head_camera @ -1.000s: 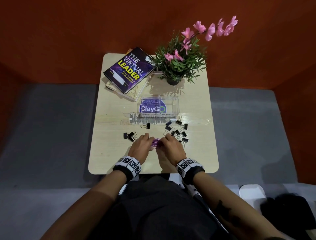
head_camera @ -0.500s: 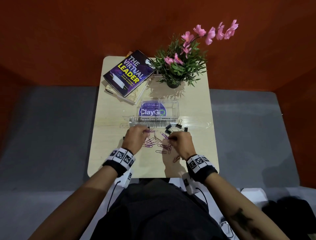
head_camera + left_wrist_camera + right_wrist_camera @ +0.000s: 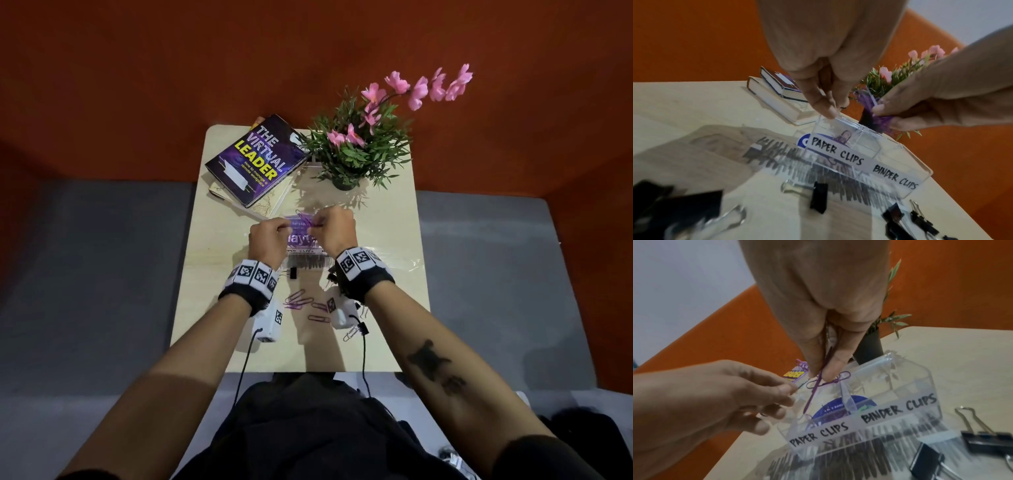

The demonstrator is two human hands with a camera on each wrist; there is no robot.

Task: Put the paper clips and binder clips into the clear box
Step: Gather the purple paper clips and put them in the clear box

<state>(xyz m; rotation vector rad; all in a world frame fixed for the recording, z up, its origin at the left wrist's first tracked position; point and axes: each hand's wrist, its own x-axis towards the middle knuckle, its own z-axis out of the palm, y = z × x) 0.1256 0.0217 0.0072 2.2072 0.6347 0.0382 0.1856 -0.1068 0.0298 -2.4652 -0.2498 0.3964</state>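
The right hand's (image 3: 334, 228) grip is a pinch: thumb and forefinger (image 3: 833, 369) clamp a small bunch of purple wire paper clips (image 3: 818, 382) just above the open top of the clear plastic box (image 3: 900, 164), at the middle of the head view. The left hand (image 3: 269, 236) sits just beside it on the left, fingers curled, its fingertips (image 3: 785, 389) pinched on what looks like a thin clip end; the blur keeps me from telling for sure. In the left wrist view the left fingertips (image 3: 826, 110) touch the far rim of the box over the compartment labelled "PAPER CLIPS". That compartment lies to the left of the one marked "BINDER CLIPS". Some purple shows inside the paper-clip side, though reflections make it hard to tell.

Lower in the head view, several loose purple paper clips (image 3: 301, 301) lie on the pale wooden bench (image 3: 387, 240) between the two wrists. Black binder clips with silver wire handles (image 3: 819, 198) lie in front of the box, nearer the lower edge of the wrist frames. One more lies by the right wrist camera.

At the upper left of the bench, a dark book with "THE VIRTUAL LEADER" on its cover (image 3: 257, 161) lies on another book. To the right of it stands a small potted plant with pink flowers (image 3: 363, 150). A red-orange wall (image 3: 137, 85) fills the top of the frame.
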